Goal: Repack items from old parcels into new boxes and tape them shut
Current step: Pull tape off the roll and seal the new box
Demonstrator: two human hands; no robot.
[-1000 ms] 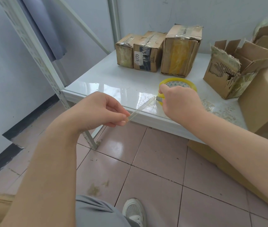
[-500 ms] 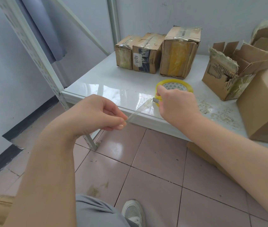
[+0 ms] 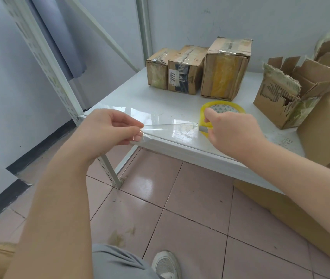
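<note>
Clear tape (image 3: 170, 126), barely visible, links pinching left hand (image 3: 109, 131) to yellow roll (image 3: 223, 105) right hand (image 3: 234, 133) seemingly grips.

Pale blue walls (image 3: 240, 21), pink tiled floor (image 3: 180, 218), glossy white shelf (image 3: 132, 101), perforated metal upright (image 3: 45, 63)

Bright, sharp pic — table (image 3: 140, 97) glare, warped edges.

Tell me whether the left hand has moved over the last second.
Yes. The left hand has risen and shifted left, from below the table front edge to over its left corner.
</note>
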